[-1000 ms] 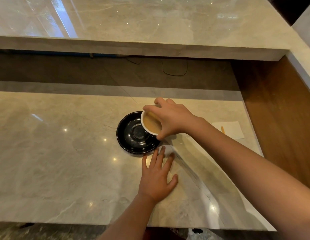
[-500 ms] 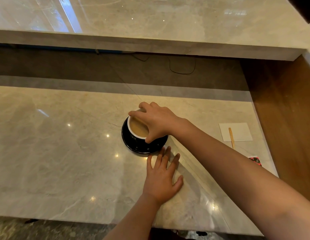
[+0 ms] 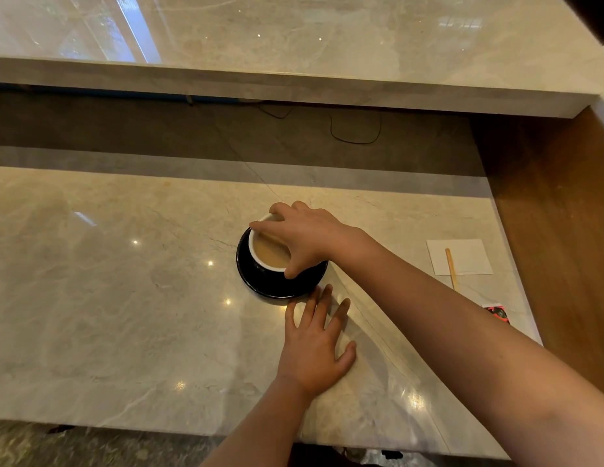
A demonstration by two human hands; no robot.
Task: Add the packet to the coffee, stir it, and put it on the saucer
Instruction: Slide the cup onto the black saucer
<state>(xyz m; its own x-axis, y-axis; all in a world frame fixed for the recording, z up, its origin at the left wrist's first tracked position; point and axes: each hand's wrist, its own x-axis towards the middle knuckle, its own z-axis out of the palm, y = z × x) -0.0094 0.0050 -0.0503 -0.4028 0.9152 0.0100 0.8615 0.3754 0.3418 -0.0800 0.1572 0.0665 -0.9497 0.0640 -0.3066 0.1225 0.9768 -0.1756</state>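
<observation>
Cup (image 3: 265,246) of milky coffee now sits in the middle of the black saucer (image 3: 277,284), where a second ago it hung over the rim. Right hand (image 3: 305,235) grips its rim from above, fingers (image 3: 260,226) curled on it; release looks all that's left. Left hand (image 3: 312,348) lies flat, fingers spread, just beside the saucer. Toward the desk's (image 3: 125,315) right edge: napkin (image 3: 462,256), stir stick (image 3: 450,267), torn packet (image 3: 497,313), well clear.

The worktop (image 3: 125,298) is beige marble with pale grey veining, pretty glossy too. The saucer (image 3: 277,286) is shiny black, and the cup (image 3: 260,261) is black outside, white inside, with light tan milky coffee (image 3: 268,252) in it. Off to the side there's a white napkin (image 3: 469,257), a light wooden stick (image 3: 451,267), and a black packet (image 3: 497,313) with a red pattern. The side panel (image 3: 556,230) is brown wood.
</observation>
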